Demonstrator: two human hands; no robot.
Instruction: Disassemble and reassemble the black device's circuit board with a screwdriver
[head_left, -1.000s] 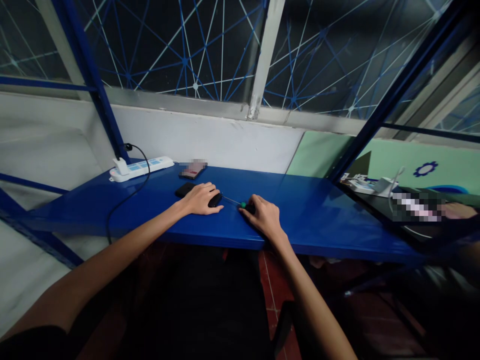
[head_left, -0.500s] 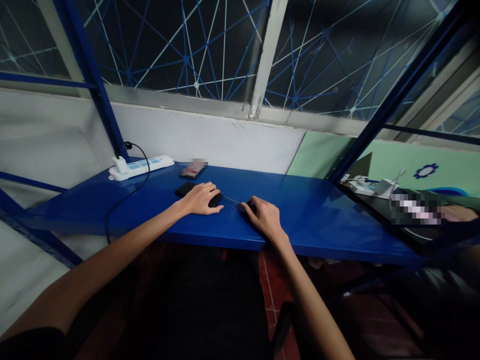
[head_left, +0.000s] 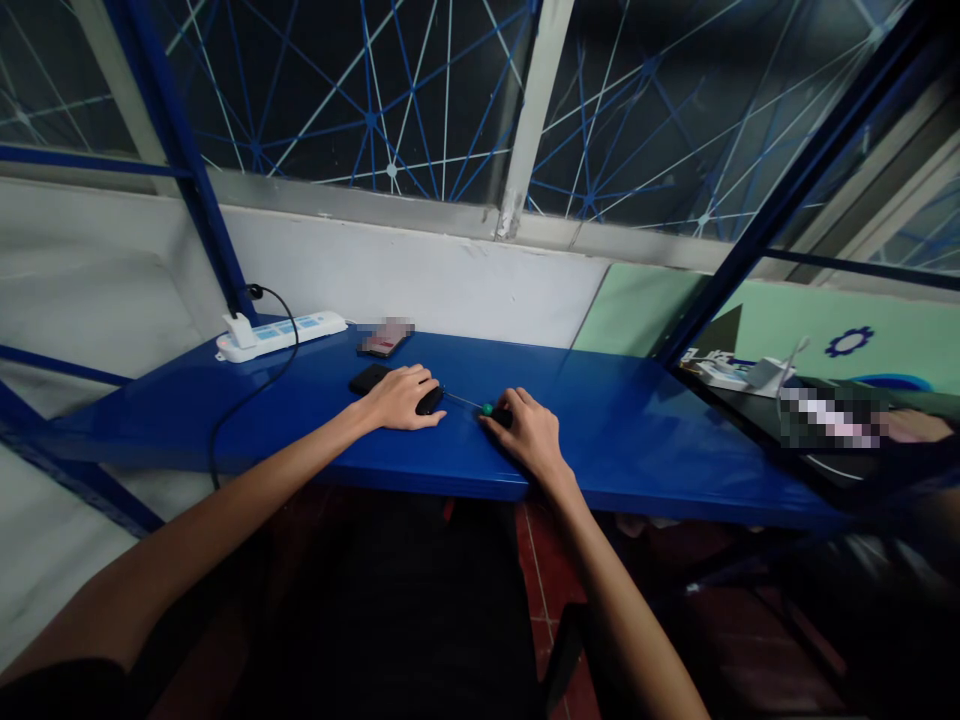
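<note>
My left hand [head_left: 409, 395] is closed over a dark object [head_left: 430, 401] on the blue table, pressing it down with the fingers over its top. Another black piece [head_left: 370, 379] shows beyond the wrist side; whether the two are one object is hidden by the hand. In my right hand [head_left: 529, 425] is a screwdriver [head_left: 487, 410] with a black and green handle, gripped between thumb and fingers. Its thin metal shaft points left, and the tip meets the right end of the dark object or lies very close to it.
A white power strip [head_left: 281, 335] with a plug and black cable lies at the table's [head_left: 600, 400] back left. Near it rests a phone-like item [head_left: 386, 338], partly blurred out. To the right, beyond a blue post, are a white device [head_left: 772, 375] and another person's hand [head_left: 919, 425].
My right fingers have shifted around the handle, so its green collar now shows. The left hand and the dark object stay in place.
</note>
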